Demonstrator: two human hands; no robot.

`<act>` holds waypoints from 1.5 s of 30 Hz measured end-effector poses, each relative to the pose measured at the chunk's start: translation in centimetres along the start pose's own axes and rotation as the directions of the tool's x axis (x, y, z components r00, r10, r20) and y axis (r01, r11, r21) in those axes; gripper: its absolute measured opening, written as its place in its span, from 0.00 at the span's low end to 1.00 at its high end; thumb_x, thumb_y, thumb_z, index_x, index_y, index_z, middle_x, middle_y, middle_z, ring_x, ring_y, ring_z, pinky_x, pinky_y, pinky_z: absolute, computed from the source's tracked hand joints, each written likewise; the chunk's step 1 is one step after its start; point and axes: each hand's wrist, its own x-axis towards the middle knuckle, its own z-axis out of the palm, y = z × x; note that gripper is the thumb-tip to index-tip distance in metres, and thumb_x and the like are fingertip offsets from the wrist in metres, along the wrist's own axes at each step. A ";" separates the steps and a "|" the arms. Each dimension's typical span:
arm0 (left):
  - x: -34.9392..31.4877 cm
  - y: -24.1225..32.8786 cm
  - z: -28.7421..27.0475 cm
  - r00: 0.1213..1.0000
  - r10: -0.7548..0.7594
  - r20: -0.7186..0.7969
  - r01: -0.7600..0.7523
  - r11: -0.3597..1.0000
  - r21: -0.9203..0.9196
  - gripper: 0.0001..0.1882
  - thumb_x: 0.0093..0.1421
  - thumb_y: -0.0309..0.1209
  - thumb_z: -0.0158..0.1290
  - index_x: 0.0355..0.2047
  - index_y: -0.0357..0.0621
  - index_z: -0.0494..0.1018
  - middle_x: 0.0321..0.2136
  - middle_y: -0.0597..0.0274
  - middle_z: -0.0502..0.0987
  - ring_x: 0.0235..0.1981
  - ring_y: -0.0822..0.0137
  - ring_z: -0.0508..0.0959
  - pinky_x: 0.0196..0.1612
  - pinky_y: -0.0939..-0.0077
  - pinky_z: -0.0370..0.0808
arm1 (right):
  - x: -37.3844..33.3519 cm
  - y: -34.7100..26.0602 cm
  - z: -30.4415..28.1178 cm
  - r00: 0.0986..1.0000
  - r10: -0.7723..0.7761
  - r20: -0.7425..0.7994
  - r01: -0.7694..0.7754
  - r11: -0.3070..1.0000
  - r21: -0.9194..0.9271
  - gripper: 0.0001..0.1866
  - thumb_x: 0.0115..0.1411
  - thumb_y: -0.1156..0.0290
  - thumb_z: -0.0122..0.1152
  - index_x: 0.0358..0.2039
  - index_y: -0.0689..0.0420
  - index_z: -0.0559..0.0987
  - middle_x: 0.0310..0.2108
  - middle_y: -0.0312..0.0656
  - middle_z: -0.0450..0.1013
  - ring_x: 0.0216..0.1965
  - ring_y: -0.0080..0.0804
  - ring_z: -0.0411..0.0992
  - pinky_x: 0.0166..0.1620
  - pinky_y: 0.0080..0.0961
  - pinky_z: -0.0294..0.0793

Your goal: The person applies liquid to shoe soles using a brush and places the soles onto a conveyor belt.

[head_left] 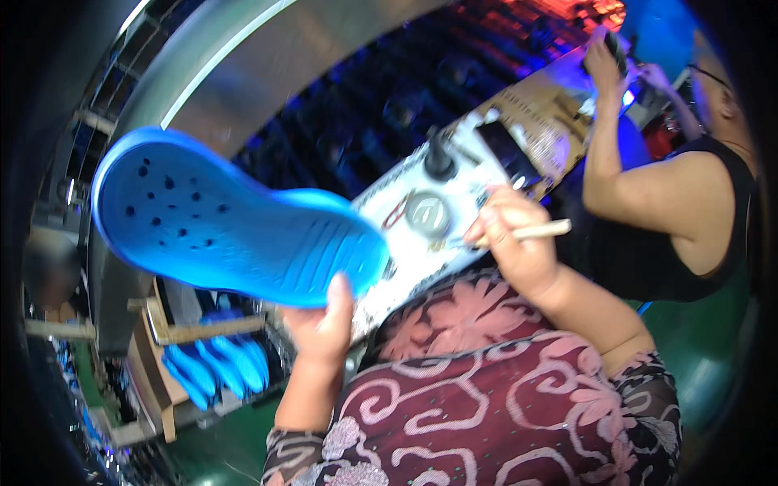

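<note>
My left hand (324, 320) grips a bright blue shoe sole (243, 219) by its narrower end, thumb on top and fingers underneath. Small dark spots dot the sole's wide end, and ridges cross the other. Between the fingers of my right hand (519, 239) is a slim brush (547, 230) with a pale wooden handle; its tip is blurred and points toward a round cup (427, 213) of greyish content. That cup rests on a white, stained work surface (413, 257), just left of my right hand and apart from it.
Behind the cup stand a black bottle (440, 160) and a dark phone (508, 150). Several blue soles (215, 364) lie on a shelf at lower left. A grey machine belt (243, 73) curves across the back. At right, another person (673, 194) works with a dark item in hand.
</note>
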 end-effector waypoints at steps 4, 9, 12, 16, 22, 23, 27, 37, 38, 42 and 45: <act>2.1 4.9 0.2 0.894 -0.260 0.365 0.384 0.865 -0.323 0.38 0.50 0.31 0.60 0.57 0.29 0.54 0.44 0.47 0.73 0.40 0.62 0.78 0.42 0.70 0.77 | -1.6 1.9 -2.5 0.993 0.107 -0.059 -0.103 0.993 0.064 0.17 0.62 0.68 0.53 0.18 0.58 0.78 0.16 0.39 0.71 0.24 0.36 0.69 0.35 0.31 0.66; 6.9 9.3 7.8 0.376 -0.237 0.896 0.679 0.728 -0.093 0.42 0.48 0.27 0.55 0.60 0.27 0.49 0.35 0.46 0.75 0.13 0.69 0.75 0.14 0.80 0.73 | -3.4 3.3 -6.3 0.983 0.167 -0.080 -0.171 0.985 -0.037 0.14 0.59 0.72 0.55 0.17 0.58 0.78 0.17 0.41 0.72 0.24 0.39 0.70 0.37 0.35 0.67; 14.6 12.1 20.7 0.387 -0.144 0.911 0.644 0.749 -0.155 0.34 0.53 0.31 0.55 0.59 0.36 0.55 0.41 0.47 0.74 0.26 0.65 0.76 0.24 0.80 0.76 | -3.9 4.4 -8.4 0.940 0.266 -0.216 -0.278 0.960 -0.028 0.13 0.60 0.72 0.54 0.19 0.57 0.80 0.16 0.37 0.74 0.24 0.35 0.71 0.44 0.31 0.67; 26.2 16.2 35.6 0.724 -0.194 0.662 0.689 0.225 -0.688 0.27 0.62 0.32 0.53 0.55 0.28 0.57 0.46 0.38 0.71 0.41 0.52 0.78 0.43 0.71 0.82 | -3.5 5.1 -9.4 0.951 0.215 -0.220 -0.229 0.973 -0.037 0.15 0.61 0.70 0.54 0.18 0.58 0.79 0.16 0.39 0.72 0.25 0.38 0.70 0.45 0.37 0.68; 20.2 14.2 35.4 0.710 -0.047 0.702 0.669 0.358 -0.652 0.24 0.64 0.37 0.50 0.56 0.39 0.60 0.38 0.47 0.77 0.36 0.58 0.80 0.41 0.73 0.80 | -3.4 7.2 -9.3 0.877 0.445 -0.181 -0.415 0.892 0.180 0.18 0.63 0.69 0.51 0.18 0.62 0.77 0.16 0.41 0.70 0.19 0.32 0.68 0.39 0.31 0.67; 18.6 12.0 31.9 0.683 0.005 0.730 0.663 0.416 -0.623 0.25 0.63 0.38 0.50 0.57 0.40 0.60 0.37 0.49 0.78 0.35 0.60 0.79 0.42 0.73 0.78 | -3.3 7.1 -8.7 0.847 0.508 -0.159 -0.469 0.853 0.227 0.20 0.65 0.67 0.48 0.18 0.62 0.77 0.15 0.40 0.70 0.19 0.30 0.68 0.39 0.31 0.67; 11.9 1.6 15.2 0.696 -0.325 0.641 0.626 0.712 -0.318 0.28 0.62 0.40 0.51 0.59 0.40 0.60 0.35 0.55 0.77 0.33 0.66 0.78 0.40 0.75 0.76 | -2.7 8.4 -6.6 0.953 0.298 -0.054 -0.293 0.953 0.080 0.35 0.69 0.55 0.26 0.18 0.62 0.78 0.15 0.40 0.71 0.23 0.33 0.70 0.53 0.37 0.66; -12.4 -4.6 -28.1 0.637 0.170 -0.752 0.496 0.657 0.568 0.22 0.57 0.30 0.57 0.51 0.35 0.68 0.42 0.51 0.75 0.43 0.64 0.75 0.44 0.73 0.72 | 3.3 4.7 7.6 0.892 0.157 0.424 -0.274 0.934 0.230 0.22 0.70 0.61 0.36 0.31 0.63 0.76 0.28 0.39 0.67 0.32 0.24 0.65 0.39 0.22 0.65; -14.0 -5.0 -31.1 0.503 0.200 -0.841 0.541 0.686 0.486 0.24 0.56 0.31 0.59 0.52 0.35 0.68 0.43 0.50 0.75 0.44 0.63 0.75 0.46 0.72 0.72 | 4.2 2.9 9.6 0.798 0.212 0.564 -0.432 0.854 0.289 0.16 0.69 0.66 0.40 0.36 0.63 0.75 0.31 0.38 0.68 0.33 0.24 0.66 0.39 0.23 0.67; -16.9 -7.7 -39.9 0.452 -0.017 -0.892 0.611 0.734 0.295 0.30 0.56 0.38 0.60 0.54 0.30 0.65 0.43 0.47 0.75 0.40 0.64 0.77 0.42 0.73 0.74 | 5.0 -1.6 17.6 0.566 0.135 0.813 -0.294 0.955 0.047 0.10 0.64 0.73 0.47 0.42 0.60 0.76 0.32 0.38 0.69 0.34 0.26 0.69 0.40 0.24 0.70; -14.1 -10.2 -43.1 0.525 -0.178 -0.832 0.651 0.715 0.257 0.36 0.57 0.45 0.58 0.54 0.26 0.64 0.43 0.43 0.76 0.42 0.63 0.77 0.44 0.72 0.74 | 5.0 -4.2 22.6 0.428 -0.074 0.901 0.054 0.997 0.057 0.10 0.60 0.73 0.52 0.41 0.56 0.78 0.34 0.45 0.73 0.37 0.36 0.72 0.43 0.29 0.71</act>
